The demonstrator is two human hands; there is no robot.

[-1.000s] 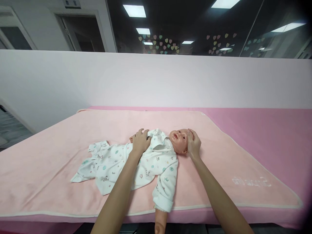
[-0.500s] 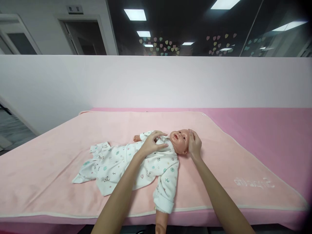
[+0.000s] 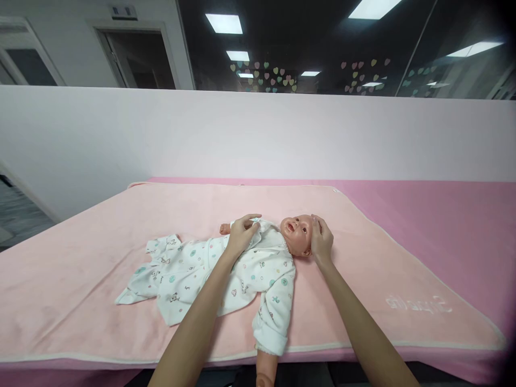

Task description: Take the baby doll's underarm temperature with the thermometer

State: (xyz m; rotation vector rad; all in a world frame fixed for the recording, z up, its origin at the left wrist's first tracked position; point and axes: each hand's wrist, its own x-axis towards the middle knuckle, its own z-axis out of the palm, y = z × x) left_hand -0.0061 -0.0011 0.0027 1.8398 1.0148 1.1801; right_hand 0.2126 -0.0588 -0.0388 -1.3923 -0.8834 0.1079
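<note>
A baby doll (image 3: 297,235) lies on its back with its head to the right, dressed in a white printed baby gown (image 3: 268,269). My left hand (image 3: 242,234) is at the doll's chest, its fingers and thumb closed on a raised bit of the gown's front. My right hand (image 3: 322,239) cups the crown of the doll's head, fingers curved over the forehead. One doll arm (image 3: 266,365) reaches out of its sleeve past the near edge. On the far side a small doll hand (image 3: 224,229) shows from the other sleeve. The doll's legs are hidden by the gown.
Under the doll is a pink blanket (image 3: 363,269) with a pale border, spread over a darker pink mat (image 3: 443,226). A low white wall (image 3: 258,134) rises behind. Beyond it are a doorway (image 3: 141,59) and dark glass with heart stickers (image 3: 274,75).
My left hand has shifted slightly left and drawn its fingers and thumb together on the gown, lifting the cloth at the chest. My right hand stays on the doll's head.
</note>
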